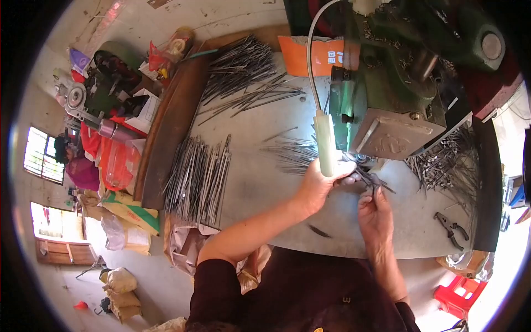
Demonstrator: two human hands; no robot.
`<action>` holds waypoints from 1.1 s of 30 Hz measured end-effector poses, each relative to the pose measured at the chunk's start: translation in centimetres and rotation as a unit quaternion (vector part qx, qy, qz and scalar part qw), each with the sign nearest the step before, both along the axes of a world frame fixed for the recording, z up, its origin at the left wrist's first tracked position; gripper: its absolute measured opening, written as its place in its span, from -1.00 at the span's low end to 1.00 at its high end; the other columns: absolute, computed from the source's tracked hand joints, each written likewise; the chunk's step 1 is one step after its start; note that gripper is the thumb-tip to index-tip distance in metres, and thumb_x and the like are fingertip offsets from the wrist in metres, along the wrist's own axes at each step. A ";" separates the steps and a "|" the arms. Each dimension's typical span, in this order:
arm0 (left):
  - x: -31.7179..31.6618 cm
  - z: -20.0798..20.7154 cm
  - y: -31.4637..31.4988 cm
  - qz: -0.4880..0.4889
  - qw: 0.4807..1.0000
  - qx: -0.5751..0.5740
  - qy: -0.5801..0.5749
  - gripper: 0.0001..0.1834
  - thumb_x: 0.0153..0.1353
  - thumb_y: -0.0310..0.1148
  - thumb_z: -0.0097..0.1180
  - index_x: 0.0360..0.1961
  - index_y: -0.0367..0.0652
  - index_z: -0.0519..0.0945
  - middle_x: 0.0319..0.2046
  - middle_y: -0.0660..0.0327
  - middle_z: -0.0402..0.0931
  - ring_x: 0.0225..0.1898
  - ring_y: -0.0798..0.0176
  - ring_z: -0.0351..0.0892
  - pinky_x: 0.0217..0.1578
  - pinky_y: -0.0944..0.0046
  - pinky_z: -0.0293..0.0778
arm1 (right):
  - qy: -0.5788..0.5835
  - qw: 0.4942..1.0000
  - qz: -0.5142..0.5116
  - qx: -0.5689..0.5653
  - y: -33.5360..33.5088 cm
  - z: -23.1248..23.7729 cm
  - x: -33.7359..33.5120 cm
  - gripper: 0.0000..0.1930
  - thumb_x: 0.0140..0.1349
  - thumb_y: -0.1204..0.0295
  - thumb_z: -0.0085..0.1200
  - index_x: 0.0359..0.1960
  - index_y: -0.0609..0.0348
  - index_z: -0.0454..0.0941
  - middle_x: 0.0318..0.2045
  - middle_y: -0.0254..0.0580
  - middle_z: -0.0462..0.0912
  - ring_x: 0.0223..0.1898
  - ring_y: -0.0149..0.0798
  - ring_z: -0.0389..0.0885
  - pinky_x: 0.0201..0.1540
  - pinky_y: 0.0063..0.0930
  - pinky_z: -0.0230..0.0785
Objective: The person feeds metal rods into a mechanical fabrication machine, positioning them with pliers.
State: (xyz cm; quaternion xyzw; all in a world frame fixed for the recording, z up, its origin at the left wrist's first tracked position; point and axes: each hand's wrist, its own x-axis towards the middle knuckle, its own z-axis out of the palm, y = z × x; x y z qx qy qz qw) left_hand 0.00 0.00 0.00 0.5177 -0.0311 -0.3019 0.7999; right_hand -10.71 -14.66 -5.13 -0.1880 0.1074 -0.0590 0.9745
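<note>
A grey metal worktable (260,185) spreads across the middle, with a dark raised board (174,119) along its left side. A green machine (381,91) stands over the far right part of the table, its blocky head above the place where the hands meet. Thin dark metal strips lie in heaps: a tangled far-left pile (238,63), a more evenly laid near-left row (199,180), a right-hand heap (448,157) beyond the machine head, and a smaller, looser spread (293,155) just beside the left hand (321,185). A red plastic stool (461,293) stands past the table's near right corner, and an orange sheet-like piece (304,55) sits at the far edge, next to the machine. A gooseneck lamp (325,138) reaches down, its pale head overlapping the left hand, whose fingers curl in close under the machine head; whether they grip anything cannot be told. The right hand (377,213) pinches a few short dark strips (366,176) between thumb and fingers, just below the machine head. Dark-handled pliers (452,229) lie at the table's near right, well apart from both hands. Smallest is a lone dark sliver (319,231) near the front edge, between the forearms.
</note>
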 end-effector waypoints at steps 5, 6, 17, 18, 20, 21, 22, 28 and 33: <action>-1.4 -1.7 -0.9 -0.004 0.999 -0.043 0.020 -0.83 0.18 -0.43 0.22 -0.22 -0.26 0.58 -0.35 0.29 0.58 -0.27 0.44 0.57 -0.30 0.40 0.48 | 0.091 0.994 -0.065 -0.006 1.5 2.7 1.0 -0.85 0.31 0.54 0.06 -0.11 0.27 0.54 -0.22 -0.23 0.61 -0.21 -0.34 0.58 -0.11 -0.51 0.46; -1.7 -0.5 -0.7 -0.040 0.999 -0.008 -0.003 -0.84 0.18 -0.42 0.22 -0.23 -0.23 0.60 -0.35 0.25 0.59 -0.28 0.43 0.56 -0.30 0.38 0.46 | 0.093 0.993 -0.069 -0.008 0.9 2.9 0.9 -0.85 0.31 0.54 0.06 -0.11 0.27 0.54 -0.22 -0.23 0.61 -0.21 -0.34 0.58 -0.11 -0.51 0.46; 21.8 -3.8 9.1 0.185 0.509 0.595 -0.594 -0.77 0.18 -0.46 0.03 -0.16 -0.12 0.62 -0.25 0.05 0.56 -0.16 -0.05 0.53 -0.11 0.03 0.43 | -0.092 0.540 0.013 -0.837 -1.3 5.2 -2.5 -0.78 0.05 0.55 0.23 -0.22 0.12 0.63 -0.36 -0.15 0.60 -0.42 -0.15 0.63 -0.39 -0.37 0.49; 21.9 -3.8 8.7 0.160 0.511 0.635 -0.557 -0.80 0.17 -0.45 0.05 -0.18 -0.14 0.62 -0.25 0.05 0.55 -0.16 -0.05 0.52 -0.12 0.04 0.43 | -0.104 0.535 0.017 -0.838 -1.2 5.2 -2.2 -0.78 0.03 0.55 0.25 -0.24 0.13 0.62 -0.35 -0.15 0.60 -0.39 -0.08 0.62 -0.37 -0.32 0.51; 21.4 -3.8 8.5 0.149 0.492 0.630 -0.582 -0.82 0.17 -0.45 0.07 -0.20 -0.16 0.60 -0.25 0.06 0.55 -0.16 -0.06 0.51 -0.13 0.03 0.43 | -0.107 0.547 0.021 -0.830 -1.3 4.7 -2.0 -0.78 0.03 0.55 0.24 -0.24 0.13 0.63 -0.35 -0.16 0.60 -0.38 -0.09 0.62 -0.36 -0.30 0.51; 20.9 -3.8 8.1 0.138 0.472 0.624 -0.607 -0.84 0.17 -0.44 0.08 -0.22 -0.18 0.59 -0.26 0.06 0.55 -0.16 -0.06 0.51 -0.14 0.03 0.43 | -0.111 0.559 0.024 -0.822 -1.5 4.3 -1.9 -0.79 0.04 0.54 0.24 -0.23 0.14 0.63 -0.34 -0.17 0.60 -0.37 -0.09 0.62 -0.35 -0.29 0.51; 20.3 -4.0 7.6 0.133 0.474 0.621 -0.609 -0.84 0.17 -0.44 0.08 -0.22 -0.18 0.59 -0.26 0.06 0.55 -0.16 -0.06 0.51 -0.14 0.03 0.43 | -0.105 0.560 0.024 -0.822 -1.6 4.1 -1.8 -0.79 0.04 0.54 0.24 -0.23 0.14 0.63 -0.34 -0.17 0.60 -0.37 -0.09 0.62 -0.35 -0.29 0.51; 18.2 -3.8 7.7 0.085 0.551 0.544 -0.627 -0.79 0.18 -0.48 0.03 -0.14 -0.22 0.52 -0.29 0.06 0.50 -0.12 -0.07 0.47 -0.11 0.04 0.43 | -0.135 0.573 0.013 -0.808 -1.3 3.1 -1.1 -0.80 0.05 0.54 0.24 -0.24 0.15 0.63 -0.33 -0.15 0.62 -0.40 -0.07 0.62 -0.37 -0.29 0.51; 16.0 -1.8 6.9 0.058 0.552 0.545 -0.629 -0.64 0.12 -0.51 -0.01 -0.03 -0.04 0.54 -0.24 0.07 0.42 -0.10 -0.03 0.46 -0.21 0.05 0.50 | -0.045 0.616 -0.022 -0.786 -2.5 3.6 -1.5 -0.84 0.09 0.50 0.26 -0.27 0.19 0.64 -0.48 -0.13 0.63 -0.55 -0.05 0.59 -0.49 -0.38 0.45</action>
